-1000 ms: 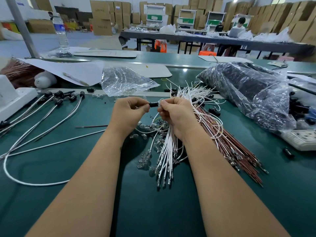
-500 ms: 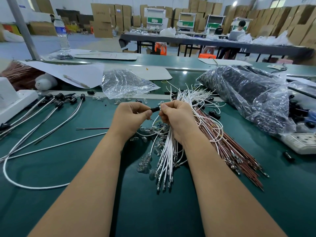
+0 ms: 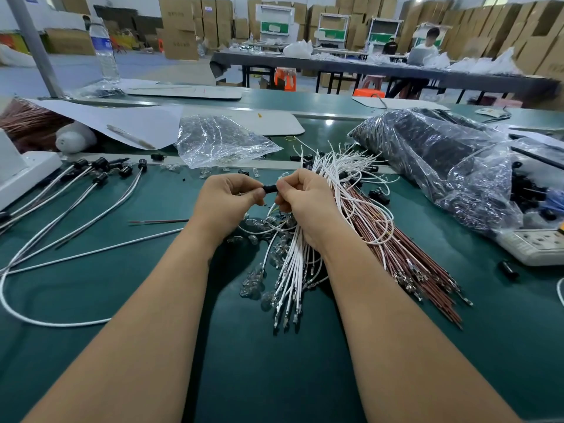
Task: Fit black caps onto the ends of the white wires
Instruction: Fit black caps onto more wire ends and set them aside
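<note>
A small black cap [image 3: 269, 189] sits between my two hands above the green table [image 3: 91, 288]. My left hand [image 3: 227, 200] pinches the cap's left end with thumb and fingers. My right hand [image 3: 306, 203] pinches its right end, with a white wire running under the palm; where the wire meets the cap is hidden. A bundle of short white wires [image 3: 293, 270] with metal terminals lies below my hands. Long white wires with black caps fitted [image 3: 100, 178] lie at the left.
A bundle of brown wires [image 3: 412, 261] lies right of the white ones. A clear bag of black caps [image 3: 442, 160] fills the right side, a smaller clear bag [image 3: 219, 141] sits behind my hands. Small glass bulbs [image 3: 256, 279] are scattered beneath. A power strip [image 3: 537, 245] is far right.
Both hands stay together on the black cap; they have shifted only slightly, and the cap remains pinched between them.
</note>
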